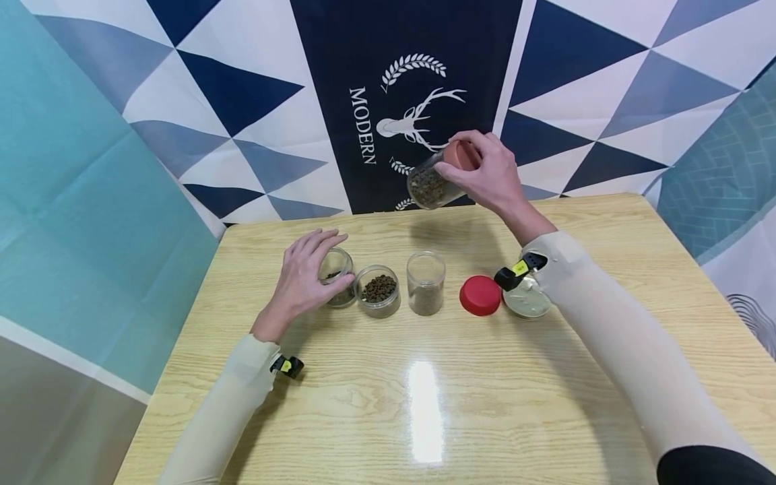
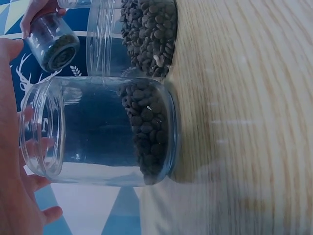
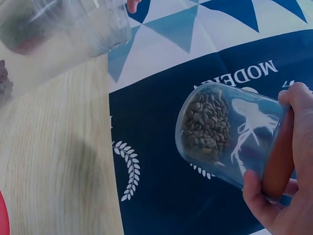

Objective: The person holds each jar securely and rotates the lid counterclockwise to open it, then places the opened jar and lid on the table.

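Observation:
My right hand (image 1: 491, 175) grips the orange-brown lid of a clear jar (image 3: 210, 122), holding it tilted above the table's far edge. Dark pellets lie at the bottom end of that jar. My left hand (image 1: 305, 276) is spread around the mouth of an open glass jar (image 2: 98, 132), thumb on the near side and fingers on the far side. Whether it touches the glass I cannot tell. A low layer of dark pellets fills that jar's base. Beside it stands another open jar (image 1: 378, 306) of brown pellets.
A third, taller clear jar (image 1: 426, 283) with greyish contents stands to the right on the wooden table (image 1: 339, 404). Farther right lie a red lid (image 1: 481, 295) and a pale round lid (image 1: 526, 303), partly under my right wrist. A patterned cloth (image 1: 242, 87) hangs behind the table.

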